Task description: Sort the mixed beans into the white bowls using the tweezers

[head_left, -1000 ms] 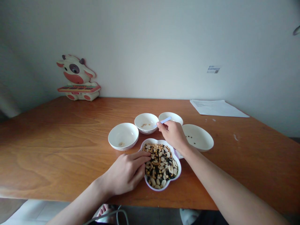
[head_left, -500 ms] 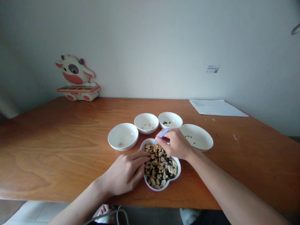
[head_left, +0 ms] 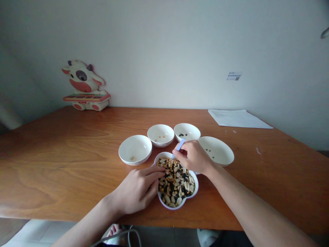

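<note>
The lilac tool (head_left: 181,144) sits pinched in the right hand's (head_left: 194,156) fingers, tip down at the dish's (head_left: 196,188) twelve o'clock! Left hand (head_left: 138,188) laps the rim at nine; whether it's gripping, can't tell. Bowls (head_left: 138,145) fan from ten to two.

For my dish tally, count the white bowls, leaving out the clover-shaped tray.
4: left bowl, back-left bowl, back-right bowl, and right bowl, partly hidden by the right hand.

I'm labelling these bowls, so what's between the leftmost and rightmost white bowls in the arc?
The head view shows two more there: a back-left white bowl holding some yellowish beans and a back-right white bowl holding some black beans.
</note>
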Demonstrator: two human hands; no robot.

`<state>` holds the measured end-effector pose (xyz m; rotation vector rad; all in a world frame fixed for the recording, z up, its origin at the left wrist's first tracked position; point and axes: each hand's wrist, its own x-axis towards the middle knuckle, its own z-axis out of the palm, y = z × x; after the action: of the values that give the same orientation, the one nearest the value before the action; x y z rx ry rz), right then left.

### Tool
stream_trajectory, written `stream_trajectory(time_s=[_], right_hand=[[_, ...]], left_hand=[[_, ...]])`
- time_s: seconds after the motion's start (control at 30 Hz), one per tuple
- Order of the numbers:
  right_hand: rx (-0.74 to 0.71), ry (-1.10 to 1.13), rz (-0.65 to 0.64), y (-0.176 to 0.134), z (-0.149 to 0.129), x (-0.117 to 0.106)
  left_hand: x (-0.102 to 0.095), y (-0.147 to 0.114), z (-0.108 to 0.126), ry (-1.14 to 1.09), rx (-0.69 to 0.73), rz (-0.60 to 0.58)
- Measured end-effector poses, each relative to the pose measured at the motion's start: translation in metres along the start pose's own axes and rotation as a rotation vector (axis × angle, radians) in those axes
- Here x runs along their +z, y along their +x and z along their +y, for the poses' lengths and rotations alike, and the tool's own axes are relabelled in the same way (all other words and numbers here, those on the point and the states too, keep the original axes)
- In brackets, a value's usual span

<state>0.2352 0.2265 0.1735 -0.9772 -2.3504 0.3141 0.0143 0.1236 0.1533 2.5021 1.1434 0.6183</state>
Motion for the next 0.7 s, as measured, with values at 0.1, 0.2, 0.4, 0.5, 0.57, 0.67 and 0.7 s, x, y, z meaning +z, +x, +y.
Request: stream_trajectory(time_s=[0.1, 0.2, 0.4, 0.5, 0.57, 0.67, 0.7], right_hand=[[0.007, 0.012, -0.019, 0.0000, 0.0002, -0.0002], [0.009, 0.016, -0.032, -0.0001, -0.0003, -0.0005], [-0.001, 0.000, -0.037, -0.0002, -0.0008, 0.0019], [-0.007, -0.012, -0.038, -0.0003, -0.0008, 0.0031], [-0.013, -0.021, -0.039, -0.0003, -0.0012, 0.0032], [-0.012, -0.026, -0.048, -0.0002, -0.0020, 0.0031], [-0.008, -0.025, -0.050, -0.0001, -0.0022, 0.0032]], left_hand=[[-0.0007, 0.0007, 0.0002, -0.001, 0.003, -0.002], [-0.0013, 0.0010, 0.0008, 0.008, 0.020, 0.001], [-0.0009, 0.0001, 0.0015, 0.011, 0.017, -0.001], [-0.0005, -0.0002, 0.0016, 0.012, 0.020, 0.003], [-0.0005, -0.0005, 0.0016, 0.007, 0.015, 0.007], [-0.0007, -0.0005, 0.0015, 0.001, 0.012, 0.007], [-0.0008, -0.0004, 0.0014, 0.001, 0.014, 0.007]])
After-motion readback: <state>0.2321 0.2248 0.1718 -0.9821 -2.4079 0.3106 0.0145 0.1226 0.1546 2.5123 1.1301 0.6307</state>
